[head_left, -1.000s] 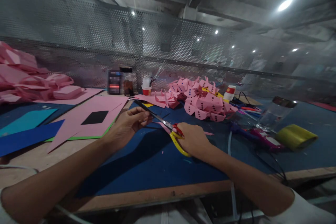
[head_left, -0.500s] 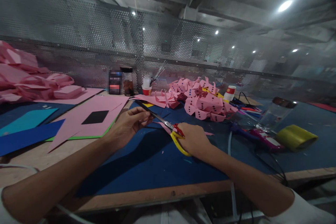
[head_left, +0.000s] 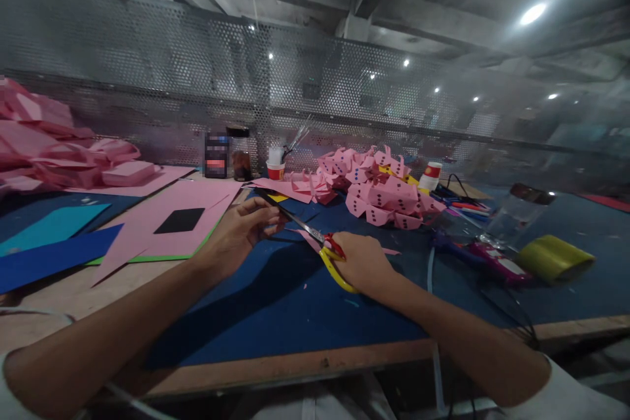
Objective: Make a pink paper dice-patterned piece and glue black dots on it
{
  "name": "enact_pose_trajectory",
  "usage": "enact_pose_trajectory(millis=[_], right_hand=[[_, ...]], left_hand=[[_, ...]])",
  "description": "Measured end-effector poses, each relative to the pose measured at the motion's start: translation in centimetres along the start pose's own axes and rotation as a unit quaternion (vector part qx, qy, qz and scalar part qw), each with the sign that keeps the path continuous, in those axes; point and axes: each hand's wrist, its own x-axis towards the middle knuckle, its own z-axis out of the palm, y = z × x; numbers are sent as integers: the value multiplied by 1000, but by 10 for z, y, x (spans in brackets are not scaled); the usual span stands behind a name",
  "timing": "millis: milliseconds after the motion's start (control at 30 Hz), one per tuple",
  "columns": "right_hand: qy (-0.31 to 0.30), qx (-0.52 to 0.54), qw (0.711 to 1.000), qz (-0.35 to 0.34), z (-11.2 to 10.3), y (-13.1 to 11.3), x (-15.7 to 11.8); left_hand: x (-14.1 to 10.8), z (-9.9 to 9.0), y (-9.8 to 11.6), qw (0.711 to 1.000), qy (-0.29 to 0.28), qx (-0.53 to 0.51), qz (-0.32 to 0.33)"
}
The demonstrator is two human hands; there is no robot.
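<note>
My right hand (head_left: 361,262) is closed around the handles of a pair of scissors (head_left: 337,270) with yellow and red grips. Their blades point up and to the left, toward my left hand (head_left: 249,226). Between the thumb and fingers of that hand is a narrow black piece of paper (head_left: 264,196), whose lower end meets the scissor blades. Whether the blades are parted there is too small to tell. Beneath the scissors, a pink paper strip (head_left: 309,241) lies on the blue mat (head_left: 275,321).
Pink folded paper shapes with dark dots (head_left: 384,193) are heaped behind my hands. Left are pink sheets with a black rectangle (head_left: 180,221), blue paper (head_left: 54,256) and a pink pile (head_left: 44,144). A clear jar (head_left: 516,213) and yellow roll (head_left: 556,259) lie right.
Almost nothing differs. My left hand has shifted very slightly, while the scissors and my right hand hold their place.
</note>
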Motion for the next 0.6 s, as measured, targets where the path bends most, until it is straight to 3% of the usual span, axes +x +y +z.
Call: enact_pose_trajectory(millis=[400,600], right_hand=[[5,16,1000,-8,2,-2,-1],[7,21,1000,-9,3,-1,0]], left_hand=[[-2,4,3,1000,-17,-5,16],[-2,3,1,1000,3,-1,11]])
